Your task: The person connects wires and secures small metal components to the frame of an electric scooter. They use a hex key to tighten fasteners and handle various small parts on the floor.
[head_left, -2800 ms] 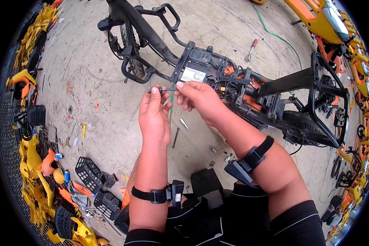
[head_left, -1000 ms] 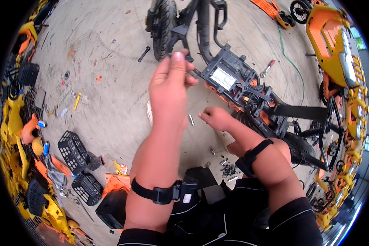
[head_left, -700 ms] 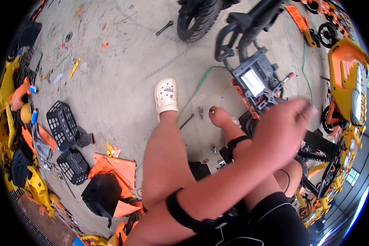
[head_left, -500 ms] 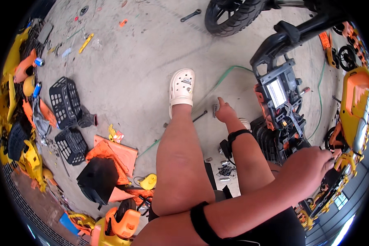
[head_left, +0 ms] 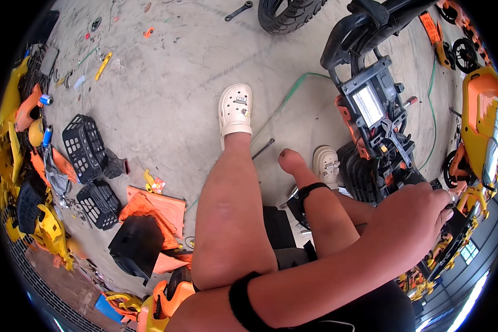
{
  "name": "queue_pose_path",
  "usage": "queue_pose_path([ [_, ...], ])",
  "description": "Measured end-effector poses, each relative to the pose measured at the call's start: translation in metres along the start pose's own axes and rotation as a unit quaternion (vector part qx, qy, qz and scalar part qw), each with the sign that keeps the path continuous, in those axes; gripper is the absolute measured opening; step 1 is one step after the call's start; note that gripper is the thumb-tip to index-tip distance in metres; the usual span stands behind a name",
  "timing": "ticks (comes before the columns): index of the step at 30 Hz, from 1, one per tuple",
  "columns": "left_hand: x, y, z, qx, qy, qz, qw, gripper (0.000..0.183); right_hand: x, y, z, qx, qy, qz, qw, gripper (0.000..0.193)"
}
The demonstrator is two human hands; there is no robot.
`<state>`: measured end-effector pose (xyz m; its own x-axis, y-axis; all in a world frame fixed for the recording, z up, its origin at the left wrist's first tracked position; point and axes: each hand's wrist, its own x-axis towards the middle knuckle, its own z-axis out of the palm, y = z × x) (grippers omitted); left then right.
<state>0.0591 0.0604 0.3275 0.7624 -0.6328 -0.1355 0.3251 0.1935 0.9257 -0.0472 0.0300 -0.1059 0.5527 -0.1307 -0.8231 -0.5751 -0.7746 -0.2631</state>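
My left arm crosses in front of me to the right. My left hand (head_left: 418, 206) is closed there, with curled fingers beside a black part (head_left: 458, 222); what it grips, if anything, is hidden. Under that arm reaches my right arm, a dark strap at its wrist. My right hand (head_left: 292, 160) is balled just over the floor, left of my right clog (head_left: 326, 165); whatever is inside cannot be seen. Near it lies a thin dark rod-like tool (head_left: 263, 149). A metal wrench (head_left: 397, 145) rests on the black vehicle frame (head_left: 365, 83) at right, beside a silver-labelled unit (head_left: 368, 105).
Another wrench (head_left: 238, 11) lies near a tyre (head_left: 290, 16). A green hose (head_left: 293, 91) runs across the floor. At left are black baskets (head_left: 86, 146), orange panels (head_left: 169, 210) and a black box (head_left: 137, 246). A yellow-orange vehicle body (head_left: 481, 105) stands far right.
My right index finger was extended beside a small metal cylinder; now that hand is curled, and the cylinder no longer shows there. My left hand stays at the right. The view has shifted slightly.
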Motion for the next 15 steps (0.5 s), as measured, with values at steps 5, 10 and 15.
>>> queue_pose_path([
  [5, -0.010, 0.004, -0.014, 0.030, 0.000, -0.015, 0.999, 0.017, 0.010, -0.028, 0.027, 0.113, 0.078, 0.069, 0.988, 0.041],
  [10, -0.022, 0.002, -0.016, 0.002, -0.009, -0.009, 1.000, 0.013, 0.021, -0.050, 0.024, 0.154, 0.121, 0.143, 0.970, 0.052],
  [15, -0.026, 0.004, -0.034, 0.094, -0.041, -0.026, 0.994, 0.013, 0.031, -0.064, 0.029, 0.123, 0.075, 0.190, 0.971, 0.056],
])
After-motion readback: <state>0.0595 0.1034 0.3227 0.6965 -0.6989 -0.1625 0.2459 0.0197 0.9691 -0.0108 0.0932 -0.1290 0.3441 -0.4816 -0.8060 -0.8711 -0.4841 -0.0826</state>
